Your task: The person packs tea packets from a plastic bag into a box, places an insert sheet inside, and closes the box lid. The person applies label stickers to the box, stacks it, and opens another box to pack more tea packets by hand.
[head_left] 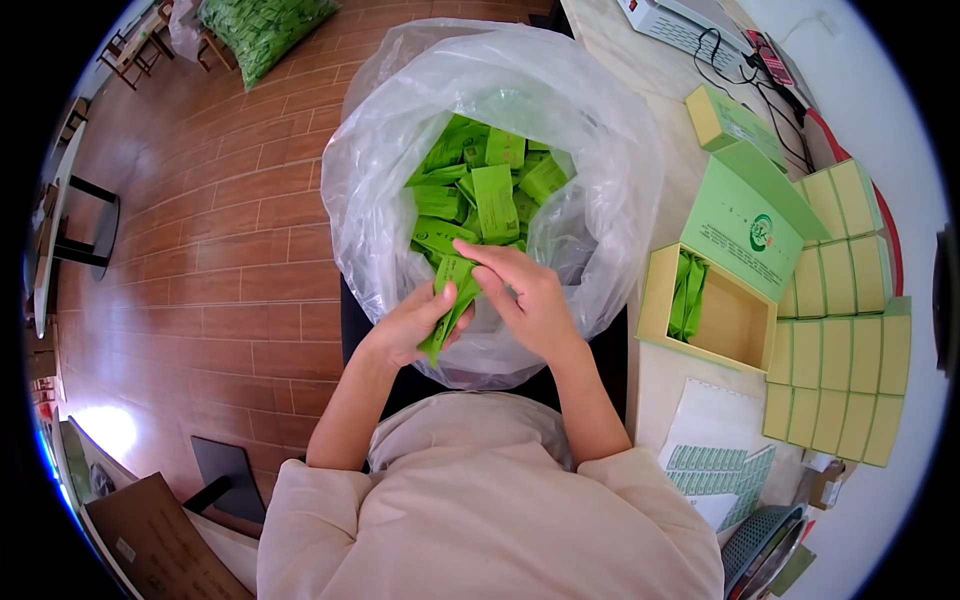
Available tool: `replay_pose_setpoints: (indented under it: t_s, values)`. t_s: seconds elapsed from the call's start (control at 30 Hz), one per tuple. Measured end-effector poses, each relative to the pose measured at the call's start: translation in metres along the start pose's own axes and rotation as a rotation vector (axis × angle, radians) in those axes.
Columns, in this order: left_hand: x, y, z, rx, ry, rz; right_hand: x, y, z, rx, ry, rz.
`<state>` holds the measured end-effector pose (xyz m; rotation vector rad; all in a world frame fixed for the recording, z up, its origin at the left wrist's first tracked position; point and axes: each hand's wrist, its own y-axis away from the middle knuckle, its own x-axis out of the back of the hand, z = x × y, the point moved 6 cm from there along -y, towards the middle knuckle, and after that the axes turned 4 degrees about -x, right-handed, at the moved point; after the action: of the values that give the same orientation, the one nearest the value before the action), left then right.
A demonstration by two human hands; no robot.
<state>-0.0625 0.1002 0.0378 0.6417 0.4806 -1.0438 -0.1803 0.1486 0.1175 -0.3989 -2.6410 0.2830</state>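
Over the near side of a large clear plastic bag (pixel 375 130), my left hand (pixel 408 325) is closed around a few green packets (pixel 452 280) held together. My right hand (pixel 530 298) is at their upper end, its fingers along the top and its thumb by the right side. Behind both hands, many loose green packets (pixel 495 205) lie jumbled inside the bag. To the right, on the table, an open pale yellow box (pixel 735 333) with a green lid (pixel 755 220) holds several green packets (pixel 688 297) in its left part.
Closed boxes (pixel 838 375) are stacked along the wall. Sheets of green stickers (pixel 715 475) lie on the table (pixel 660 375) near a grey basket (pixel 760 545). Cables (pixel 770 95) and a device (pixel 690 30) are at the back. Another full bag (pixel 265 35) stands on the tiled floor (pixel 215 240).
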Motion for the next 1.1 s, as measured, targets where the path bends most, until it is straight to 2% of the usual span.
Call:
replay_pose_setpoints:
  t_s: [0.1,0.17,0.2,0.27,0.3,0.37,0.5,0.53,0.6,0.63,0.7,0.73,0.77,0.83,0.87,0.9,0.93,1.0,1.03,1.1]
  values:
    - [0.0,0.0,0.001,-0.02,-0.021,-0.03,0.001,-0.001,0.003,-0.037,0.03,-0.03]
    - [0.004,0.0,0.001,0.036,-0.034,0.099,-0.004,0.001,0.03,-0.362,-0.111,-0.081]
    - [0.005,-0.001,0.0,0.032,-0.032,0.101,-0.008,-0.001,0.046,-0.36,-0.109,-0.085]
    - [0.017,-0.002,0.001,-0.031,0.006,0.258,0.007,-0.01,0.091,-0.309,0.092,0.312]
    - [0.021,-0.003,-0.001,-0.035,0.005,0.257,0.004,-0.014,0.105,-0.306,0.093,0.312]
    - [0.031,-0.002,-0.002,-0.11,0.154,0.266,0.001,-0.021,0.108,-0.157,0.495,0.418]
    - [0.034,0.001,-0.004,-0.09,0.318,0.32,-0.02,-0.037,0.117,-0.458,0.644,0.172]
    - [0.043,0.0,-0.011,-0.07,0.365,0.345,-0.023,-0.037,0.121,-0.453,0.643,0.168]
    - [0.051,0.001,-0.014,-0.057,0.416,0.373,-0.018,-0.034,0.126,-0.392,0.603,0.317]
    - [0.05,0.002,-0.008,-0.132,0.352,0.363,-0.016,-0.032,0.13,-0.389,0.604,0.31]
    - [0.047,0.002,-0.002,-0.199,0.292,0.352,-0.01,-0.024,0.145,-0.429,-0.19,0.32]
    - [0.048,-0.001,0.002,-0.23,0.222,0.374,-0.006,-0.021,0.117,-0.57,-0.527,0.229]
    - [0.048,-0.004,0.005,-0.262,0.151,0.395,0.002,-0.016,0.102,-0.574,-0.522,0.231]
    - [0.047,-0.014,0.006,-0.294,0.132,0.39,-0.015,-0.007,0.07,-0.577,-1.385,-0.113]
    - [0.045,-0.017,0.008,-0.329,0.109,0.389,-0.014,-0.004,0.06,-0.578,-1.379,-0.114]
    - [0.04,-0.02,0.01,-0.332,0.112,0.388,-0.024,0.003,0.051,-0.695,-1.424,-0.196]
    - [0.026,-0.023,0.015,-0.37,0.115,0.277,-0.036,0.011,0.045,-0.814,-1.465,-0.281]
    - [0.01,-0.028,0.019,-0.425,0.124,0.125,-0.056,0.022,0.056,-0.901,-1.457,-0.209]
    - [0.007,-0.028,0.019,-0.427,0.125,0.131,-0.063,0.03,0.069,-0.985,-1.449,-0.133]
    - [0.004,-0.028,0.021,-0.399,-0.022,0.169,-0.071,0.036,0.091,-0.984,-1.382,-0.202]
